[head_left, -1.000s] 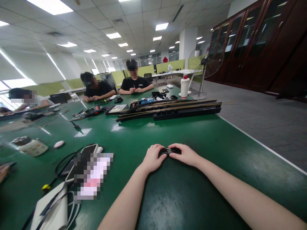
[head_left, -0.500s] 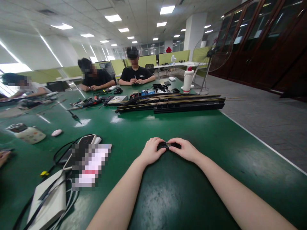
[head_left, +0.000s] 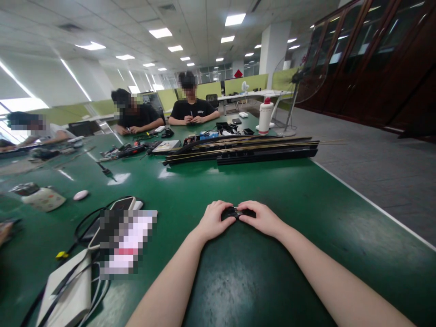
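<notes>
In the head view, a small black part [head_left: 235, 212] with a shiny bit at its middle lies between my hands, low over the green table [head_left: 238, 184]. My left hand [head_left: 215, 219] grips its left end, thumb in front and fingers behind. The right end is pinched by my right hand [head_left: 261, 218] in the same manner. Both sets of fingertips nearly meet at the middle. Much of the part is covered by fingers, and its exact kind is too small to make out.
Long black strips [head_left: 269, 152] with thin brass-coloured rods lie across the table ahead. At left are a phone [head_left: 126, 204], a white box [head_left: 70, 290] and cables. A white bottle [head_left: 265, 119] stands farther back. Several people sit around the table, two of them [head_left: 194, 109] [head_left: 139, 116] opposite.
The whole view has shifted slightly, so the table and my hands appear a little lower. Both hands keep their hold on the small black part.
</notes>
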`<state>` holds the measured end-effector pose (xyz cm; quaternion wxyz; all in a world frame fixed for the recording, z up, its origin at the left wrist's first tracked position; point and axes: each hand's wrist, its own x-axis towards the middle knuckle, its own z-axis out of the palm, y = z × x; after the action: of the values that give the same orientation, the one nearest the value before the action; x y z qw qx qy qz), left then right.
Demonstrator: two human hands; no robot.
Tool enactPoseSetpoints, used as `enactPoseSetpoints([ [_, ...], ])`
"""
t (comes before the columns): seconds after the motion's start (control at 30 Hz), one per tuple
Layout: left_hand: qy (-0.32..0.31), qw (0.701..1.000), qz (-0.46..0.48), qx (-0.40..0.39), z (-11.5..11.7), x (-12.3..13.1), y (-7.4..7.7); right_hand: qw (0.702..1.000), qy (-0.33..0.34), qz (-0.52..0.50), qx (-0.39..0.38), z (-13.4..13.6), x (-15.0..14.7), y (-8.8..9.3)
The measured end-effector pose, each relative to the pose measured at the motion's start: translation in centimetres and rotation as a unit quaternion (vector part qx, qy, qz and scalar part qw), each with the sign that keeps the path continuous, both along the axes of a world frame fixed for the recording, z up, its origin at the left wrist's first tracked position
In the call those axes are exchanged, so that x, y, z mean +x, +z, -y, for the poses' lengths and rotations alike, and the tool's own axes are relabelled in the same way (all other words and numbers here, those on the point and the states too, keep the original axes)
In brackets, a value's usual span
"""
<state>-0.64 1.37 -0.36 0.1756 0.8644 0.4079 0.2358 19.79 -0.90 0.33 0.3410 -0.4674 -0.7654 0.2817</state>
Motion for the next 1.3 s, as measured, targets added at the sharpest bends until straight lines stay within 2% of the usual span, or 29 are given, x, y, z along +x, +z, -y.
enactPoseSetpoints([
  [0.33, 0.007, 1.0, -0.001, -0.013, 0.2, 0.0, 0.2, 0.999, -0.02, -0.041, -0.002, -0.1, 0.1, -0.4],
  [0.63, 0.013, 1.0, -0.003, -0.011, 0.3, 0.0, 0.4, 0.987, -0.077, -0.12, -0.08, -0.3, 0.4, -0.4],
  [0.9, 0.011, 1.0, 0.003, -0.015, 0.2, 0.1, 0.4, 0.945, -0.113, -0.282, -0.123, -0.7, 0.8, -0.4],
  [1.3, 0.015, 1.0, -0.002, -0.022, 0.4, 0.1, 0.8, 0.89, -0.181, -0.396, -0.139, -0.7, 1.3, -0.3],
])
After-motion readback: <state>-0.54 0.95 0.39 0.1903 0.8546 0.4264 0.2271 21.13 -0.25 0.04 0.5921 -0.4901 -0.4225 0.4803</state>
